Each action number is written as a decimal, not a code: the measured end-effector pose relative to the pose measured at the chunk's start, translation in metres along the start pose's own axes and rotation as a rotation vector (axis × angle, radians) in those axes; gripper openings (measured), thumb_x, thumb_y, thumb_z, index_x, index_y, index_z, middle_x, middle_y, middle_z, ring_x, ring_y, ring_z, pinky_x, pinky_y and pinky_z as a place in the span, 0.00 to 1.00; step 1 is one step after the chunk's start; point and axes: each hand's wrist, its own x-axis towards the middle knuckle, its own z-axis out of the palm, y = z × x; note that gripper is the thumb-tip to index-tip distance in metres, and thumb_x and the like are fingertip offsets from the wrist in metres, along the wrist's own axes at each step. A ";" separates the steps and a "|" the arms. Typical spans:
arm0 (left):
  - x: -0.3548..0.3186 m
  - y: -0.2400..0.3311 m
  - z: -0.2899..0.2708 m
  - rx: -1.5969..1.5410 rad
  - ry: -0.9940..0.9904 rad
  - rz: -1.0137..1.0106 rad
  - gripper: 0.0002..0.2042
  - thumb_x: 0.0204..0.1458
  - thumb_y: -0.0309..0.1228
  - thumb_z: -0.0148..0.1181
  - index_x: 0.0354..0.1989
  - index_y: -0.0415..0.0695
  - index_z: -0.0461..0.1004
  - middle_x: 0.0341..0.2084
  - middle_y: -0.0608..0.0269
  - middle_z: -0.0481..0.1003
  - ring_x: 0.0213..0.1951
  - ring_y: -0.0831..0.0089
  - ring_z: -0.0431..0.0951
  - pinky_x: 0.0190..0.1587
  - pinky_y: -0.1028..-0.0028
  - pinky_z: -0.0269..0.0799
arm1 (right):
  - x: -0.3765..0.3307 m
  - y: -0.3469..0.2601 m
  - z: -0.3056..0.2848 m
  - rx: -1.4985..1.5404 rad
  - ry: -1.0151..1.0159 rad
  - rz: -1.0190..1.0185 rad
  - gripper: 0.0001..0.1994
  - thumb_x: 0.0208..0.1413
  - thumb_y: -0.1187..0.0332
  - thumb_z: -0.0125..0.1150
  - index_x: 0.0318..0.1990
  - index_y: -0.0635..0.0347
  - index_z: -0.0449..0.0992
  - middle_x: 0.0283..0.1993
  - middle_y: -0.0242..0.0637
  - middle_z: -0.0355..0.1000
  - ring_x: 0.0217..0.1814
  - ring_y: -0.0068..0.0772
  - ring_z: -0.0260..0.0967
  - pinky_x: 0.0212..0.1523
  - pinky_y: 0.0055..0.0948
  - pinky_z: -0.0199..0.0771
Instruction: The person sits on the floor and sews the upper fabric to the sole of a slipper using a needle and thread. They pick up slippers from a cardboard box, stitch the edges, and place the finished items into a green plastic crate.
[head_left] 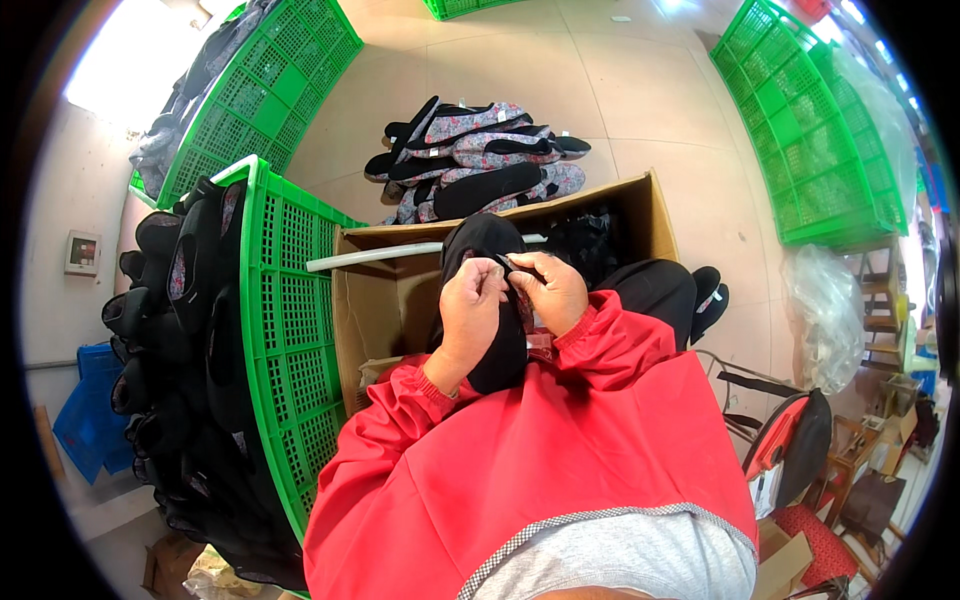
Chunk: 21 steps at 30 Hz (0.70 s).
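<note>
My left hand (470, 310) and my right hand (555, 290) meet over my lap, thumbs and fingertips pinched close together. Between them is a black slipper (517, 305), of which a strip of reddish patterned lining shows. Both hands grip its edge; most of it blends with my black trousers, so its full outline is hard to make out. Whether a small thread or tag sits between the fingertips I cannot tell. Beyond my knees, several black slippers with grey floral linings lie in a pile (480, 190) on the floor.
An open cardboard box (655, 215) stands around my knees, with a pale tube (385, 256) across it and dark items inside. At left, a green crate (290, 330) holds black slippers (190, 260). More green crates (790, 130), clear plastic (825, 315) and a red-black bag (790, 450) stand around.
</note>
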 end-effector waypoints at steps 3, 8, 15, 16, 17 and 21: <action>0.001 0.007 -0.002 0.065 0.009 0.066 0.03 0.59 0.23 0.55 0.35 0.37 0.72 0.23 0.66 0.74 0.23 0.82 0.73 0.28 0.81 0.70 | -0.006 0.014 -0.003 0.265 0.020 0.076 0.13 0.56 0.71 0.62 0.49 0.63 0.76 0.41 0.36 0.77 0.37 0.28 0.73 0.38 0.24 0.72; 0.026 0.055 -0.001 0.362 0.034 0.409 0.01 0.51 0.22 0.62 0.30 0.38 0.76 0.24 0.60 0.72 0.23 0.72 0.73 0.27 0.75 0.67 | -0.035 0.034 -0.015 0.818 0.111 0.535 0.13 0.65 0.68 0.54 0.55 0.58 0.71 0.40 0.31 0.74 0.27 0.14 0.61 0.23 0.13 0.58; 0.062 0.074 0.037 0.624 -0.240 0.806 0.10 0.46 0.20 0.59 0.37 0.41 0.80 0.37 0.56 0.77 0.44 0.56 0.76 0.49 0.63 0.72 | -0.075 0.068 0.005 0.938 0.140 0.712 0.14 0.64 0.63 0.55 0.54 0.59 0.71 0.37 0.30 0.74 0.26 0.15 0.62 0.23 0.14 0.60; 0.062 0.075 0.037 0.683 -0.236 0.822 0.10 0.46 0.21 0.60 0.38 0.41 0.80 0.38 0.57 0.77 0.45 0.56 0.76 0.48 0.64 0.72 | -0.075 0.068 0.002 0.945 0.132 0.724 0.14 0.64 0.63 0.55 0.53 0.59 0.71 0.38 0.30 0.74 0.26 0.15 0.62 0.23 0.14 0.59; 0.062 0.076 0.035 0.743 -0.229 0.838 0.10 0.46 0.22 0.61 0.38 0.41 0.80 0.38 0.57 0.77 0.45 0.57 0.76 0.48 0.65 0.72 | -0.076 0.067 -0.002 0.953 0.123 0.735 0.14 0.64 0.63 0.55 0.53 0.59 0.71 0.38 0.30 0.74 0.25 0.15 0.62 0.22 0.14 0.59; 0.028 0.076 0.012 0.965 -0.504 0.499 0.12 0.42 0.32 0.67 0.36 0.42 0.78 0.34 0.60 0.74 0.39 0.59 0.74 0.42 0.64 0.71 | -0.076 0.056 -0.014 0.975 0.108 0.769 0.13 0.65 0.64 0.54 0.53 0.59 0.71 0.38 0.30 0.74 0.25 0.14 0.61 0.21 0.14 0.57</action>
